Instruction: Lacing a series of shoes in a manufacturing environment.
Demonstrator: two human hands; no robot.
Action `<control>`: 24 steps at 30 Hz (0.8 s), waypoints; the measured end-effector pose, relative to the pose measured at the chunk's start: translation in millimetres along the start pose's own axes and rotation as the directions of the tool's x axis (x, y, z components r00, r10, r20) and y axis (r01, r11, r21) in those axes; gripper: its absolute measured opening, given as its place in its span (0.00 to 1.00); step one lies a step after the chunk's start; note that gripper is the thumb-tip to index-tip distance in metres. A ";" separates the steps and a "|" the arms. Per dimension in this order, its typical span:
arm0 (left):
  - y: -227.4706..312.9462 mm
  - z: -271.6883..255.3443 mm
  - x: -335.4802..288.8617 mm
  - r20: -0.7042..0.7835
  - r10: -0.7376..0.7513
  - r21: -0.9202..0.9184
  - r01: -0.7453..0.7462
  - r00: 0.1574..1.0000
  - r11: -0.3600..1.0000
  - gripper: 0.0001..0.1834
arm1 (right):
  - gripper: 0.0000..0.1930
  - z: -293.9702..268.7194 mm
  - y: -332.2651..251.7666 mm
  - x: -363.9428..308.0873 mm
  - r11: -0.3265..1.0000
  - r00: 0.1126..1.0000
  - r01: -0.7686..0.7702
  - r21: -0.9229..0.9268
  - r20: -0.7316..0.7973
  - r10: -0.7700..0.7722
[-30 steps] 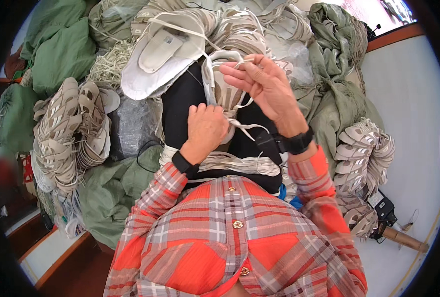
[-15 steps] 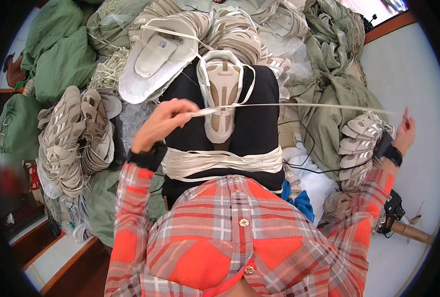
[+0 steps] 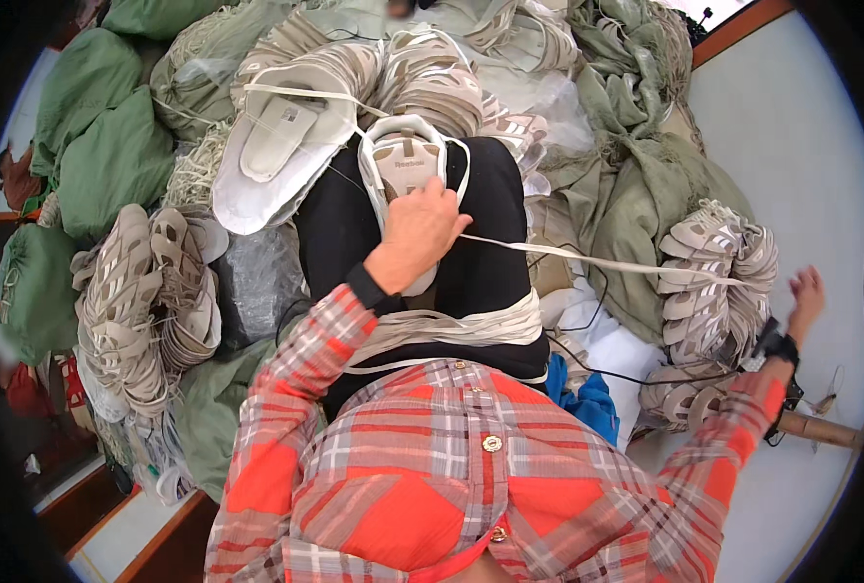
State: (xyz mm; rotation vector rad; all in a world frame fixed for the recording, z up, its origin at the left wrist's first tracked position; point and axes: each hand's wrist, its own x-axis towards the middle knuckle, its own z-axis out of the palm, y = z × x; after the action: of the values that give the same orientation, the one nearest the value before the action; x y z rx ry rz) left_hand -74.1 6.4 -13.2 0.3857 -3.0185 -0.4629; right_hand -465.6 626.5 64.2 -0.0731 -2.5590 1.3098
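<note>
The beige-and-white shoe upper (image 3: 400, 170) rests between the person's black-trousered thighs (image 3: 498, 209); the left hand (image 3: 417, 236) curls over it, whatever its fingers pinch hidden from me; a flat cream lace (image 3: 587, 257) stretches toward the outflung right hand (image 3: 804, 301), whose grip I cannot tell.
</note>
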 end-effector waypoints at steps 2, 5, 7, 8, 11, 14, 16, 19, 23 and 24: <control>0.9 1.3 9.2 0.004 0.027 0.076 -0.027 1.000 0.997 0.10 | 0.15 88.4 -78.2 -100.8 0.988 0.977 0.052 -0.149 0.210 -0.020; -5.2 -63.1 1.2 0.016 0.011 -0.948 0.011 1.000 0.317 0.13 | 0.10 226.9 -146.0 -233.0 0.891 0.780 0.453 0.030 0.472 -0.412; -51.5 -89.2 -24.8 -0.344 -0.215 -0.915 -0.378 0.914 -0.140 0.13 | 0.08 293.5 -220.7 -320.1 0.952 0.670 0.091 0.292 0.689 -0.275; -79.3 -109.4 -42.2 -0.501 -0.311 -0.853 -0.398 0.808 0.338 0.13 | 0.07 320.3 -240.2 -348.8 0.891 0.614 0.327 0.316 0.645 -0.454; -155.8 -106.9 -115.5 -0.307 -0.728 -0.822 0.215 0.613 0.527 0.14 | 0.03 369.3 -246.9 -389.6 0.549 0.376 0.825 0.138 0.591 -0.714; -178.4 -49.5 -184.6 -0.051 -0.698 0.378 0.661 0.714 0.648 0.21 | 0.01 372.2 -247.3 -398.0 0.519 0.361 0.849 0.097 0.609 -0.706; -133.7 -64.3 -159.9 0.238 -0.452 0.032 0.458 0.860 0.888 0.17 | 0.01 368.9 -252.3 -397.9 0.490 0.325 0.866 0.103 0.629 -0.706; -36.5 -77.0 -72.6 0.365 -0.344 -0.711 0.497 0.865 0.497 0.13 | 0.02 373.7 -248.0 -400.3 0.481 0.324 0.870 0.104 0.615 -0.719; -27.9 -9.7 -28.0 0.099 -0.163 -0.662 0.187 0.982 0.726 0.15 | 0.07 373.9 -248.7 -404.5 0.490 0.296 0.865 0.112 0.675 -0.676; -27.6 -6.5 -26.5 0.139 -0.122 -0.644 0.183 0.983 0.743 0.15 | 0.07 374.8 -248.1 -407.6 0.513 0.337 0.854 0.088 0.657 -0.674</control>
State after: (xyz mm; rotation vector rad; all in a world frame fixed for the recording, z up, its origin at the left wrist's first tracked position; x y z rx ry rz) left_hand -41.4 -14.2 -16.0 0.5563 -2.6488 -1.5234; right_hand -150.3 117.0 -31.4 1.6252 -2.5548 0.5793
